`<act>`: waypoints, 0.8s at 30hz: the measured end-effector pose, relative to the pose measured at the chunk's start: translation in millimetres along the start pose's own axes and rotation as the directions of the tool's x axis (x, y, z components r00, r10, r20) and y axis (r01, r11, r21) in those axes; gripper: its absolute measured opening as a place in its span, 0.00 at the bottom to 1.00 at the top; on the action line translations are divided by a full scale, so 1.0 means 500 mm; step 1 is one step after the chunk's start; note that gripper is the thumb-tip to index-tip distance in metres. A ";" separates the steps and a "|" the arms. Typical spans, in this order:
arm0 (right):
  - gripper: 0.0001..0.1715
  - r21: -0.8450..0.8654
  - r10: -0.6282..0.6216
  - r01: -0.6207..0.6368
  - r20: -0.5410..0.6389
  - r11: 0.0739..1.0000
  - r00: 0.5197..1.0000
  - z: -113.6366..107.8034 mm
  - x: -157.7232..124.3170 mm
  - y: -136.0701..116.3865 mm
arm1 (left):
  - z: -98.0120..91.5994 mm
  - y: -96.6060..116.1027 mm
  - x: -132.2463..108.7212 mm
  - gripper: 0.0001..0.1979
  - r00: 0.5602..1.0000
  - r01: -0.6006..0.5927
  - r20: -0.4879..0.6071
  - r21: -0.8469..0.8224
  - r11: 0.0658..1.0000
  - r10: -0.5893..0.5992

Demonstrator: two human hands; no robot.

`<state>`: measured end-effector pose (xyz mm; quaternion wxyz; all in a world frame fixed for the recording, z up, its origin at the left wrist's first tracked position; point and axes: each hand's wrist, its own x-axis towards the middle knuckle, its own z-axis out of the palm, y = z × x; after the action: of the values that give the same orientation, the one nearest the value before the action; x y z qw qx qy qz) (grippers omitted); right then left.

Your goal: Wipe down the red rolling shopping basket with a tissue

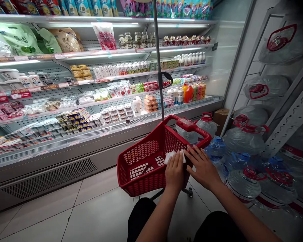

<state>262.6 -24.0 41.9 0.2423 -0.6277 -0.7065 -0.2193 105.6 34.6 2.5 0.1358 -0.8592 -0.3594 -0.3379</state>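
Note:
A red plastic shopping cart (148, 181) with a lattice basket stands right in front of me. My left hand (175, 169) presses a white wipe (169, 156) against the basket's near side rim. The fingers lie together over the wipe, which shows on both sides of them. Just to the right, my right hand (200, 166) rests with spread fingers on the cart's edge, below the red handle (188, 124). It holds nothing that I can see. A dark slim item or slot, too unclear to name, shows on the basket floor.
A tall pole (158, 50) with a black grip rises from the cart. Behind is a lit refrigerated shelf (116, 126) stocked with dairy and drinks. Large water jugs (242, 183) crowd the right side beside a white metal rack (290, 117). Pale floor tiles (98, 211) lie below.

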 end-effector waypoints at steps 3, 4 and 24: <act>0.41 -0.011 0.011 -0.011 -0.021 1.000 1.000 0.003 0.001 0.011 | 0.026 0.034 0.043 0.30 1.000 -0.029 0.010 -0.039 0.999 0.029; 0.42 -0.016 0.015 -0.016 -0.030 1.000 0.999 0.003 0.000 0.015 | 0.028 0.034 0.043 0.30 0.999 -0.052 0.015 -0.036 0.998 0.052; 0.49 0.053 -0.004 0.003 0.014 0.999 1.000 -0.036 -0.006 0.006 | 0.015 0.033 0.027 0.32 0.992 -0.123 0.011 0.024 0.992 0.123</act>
<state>266.9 -37.1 54.3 0.2536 -0.6213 -0.7148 -0.1966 127.7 33.6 6.3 0.1651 -0.8797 -0.3104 -0.3203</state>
